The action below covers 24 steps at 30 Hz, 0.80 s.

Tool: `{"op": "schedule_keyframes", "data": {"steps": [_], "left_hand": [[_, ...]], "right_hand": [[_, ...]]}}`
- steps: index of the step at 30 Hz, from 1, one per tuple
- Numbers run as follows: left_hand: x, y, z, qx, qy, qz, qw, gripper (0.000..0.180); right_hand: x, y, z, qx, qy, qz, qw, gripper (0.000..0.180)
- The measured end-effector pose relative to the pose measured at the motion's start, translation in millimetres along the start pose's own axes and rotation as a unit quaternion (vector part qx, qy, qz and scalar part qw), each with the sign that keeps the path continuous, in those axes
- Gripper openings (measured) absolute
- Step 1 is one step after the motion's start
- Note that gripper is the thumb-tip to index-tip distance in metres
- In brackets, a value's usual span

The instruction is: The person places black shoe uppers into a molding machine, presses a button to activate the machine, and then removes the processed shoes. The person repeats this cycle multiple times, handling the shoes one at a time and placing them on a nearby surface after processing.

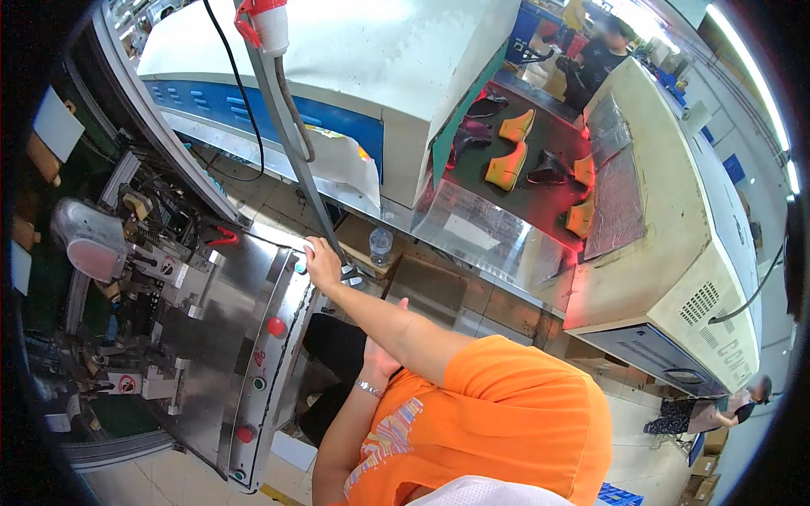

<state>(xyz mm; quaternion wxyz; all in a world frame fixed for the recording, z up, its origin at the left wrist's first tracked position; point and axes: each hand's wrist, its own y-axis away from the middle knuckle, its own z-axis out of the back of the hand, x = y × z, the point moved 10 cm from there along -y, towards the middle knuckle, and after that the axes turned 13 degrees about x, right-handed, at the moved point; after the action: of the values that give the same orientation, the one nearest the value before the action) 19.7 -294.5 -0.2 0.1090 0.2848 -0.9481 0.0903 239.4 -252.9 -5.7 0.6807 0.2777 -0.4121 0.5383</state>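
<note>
My right hand [323,265] reaches to the far end of a metal control panel [284,295], beside a teal button [300,266]. Its fingers bend loosely over the panel's end and hold nothing I can see. My left hand [381,358], with a silver wristband [369,388], is raised near my body. It is partly hidden behind my right forearm; a fingertip shows above that arm, and nothing shows in the palm. Red buttons [276,326] and a green button [259,384] sit along the panel. To its left stands a machine with a rounded pad [94,253].
A conveyor [472,181] carries several yellow and dark shoe parts [506,165] between two large pale machine housings [675,253]. A metal post [308,181] rises beside my right hand. A clear cup [380,246] stands beyond it. Other people [603,63] are in the background.
</note>
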Motion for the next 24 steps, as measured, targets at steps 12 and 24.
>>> {"op": "schedule_keyframes", "data": {"steps": [12,24], "left_hand": [[-48.9,11.5,18.1,-0.023,0.054,-0.15,0.987,0.067],[-31.6,26.7,63.3,-0.208,-0.133,-0.024,0.969,0.035]], "right_hand": [[3.2,4.2,0.1,-0.022,-0.023,0.014,0.999,0.023],[-1.7,-4.3,-1.5,-0.003,0.003,0.021,1.0,0.023]]}}
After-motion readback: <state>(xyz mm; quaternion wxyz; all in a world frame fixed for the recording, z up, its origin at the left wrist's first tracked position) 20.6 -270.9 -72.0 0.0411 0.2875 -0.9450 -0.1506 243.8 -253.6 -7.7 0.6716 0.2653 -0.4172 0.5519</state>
